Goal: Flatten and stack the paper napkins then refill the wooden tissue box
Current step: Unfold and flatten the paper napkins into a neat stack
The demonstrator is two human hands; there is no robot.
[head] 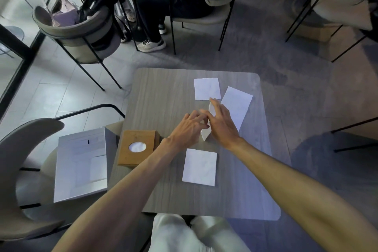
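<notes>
Napkins are the concern, and from left to right the table (pixel 163 88) carries the wooden tissue box (pixel 137 147) at its left edge, white tissue showing through the round hole, then a flat napkin (pixel 200 167) nearest the person, then the crumpled napkin (pixel 206 134) under both hands at the centre, then a flat square napkin (pixel 207 89) at the far side and a longer unfolded one (pixel 237 104) to the right. The left hand (pixel 187 129) lies with fingers together pinning the crumpled piece, and the right hand (pixel 222 125) has fingers spread over it, pressing rather than gripping. To do this well, I judge the left hand should anchor one end while the right sweeps outward along the crease, lightly, since thin paper tears; only then stack it square on a flat one
</notes>
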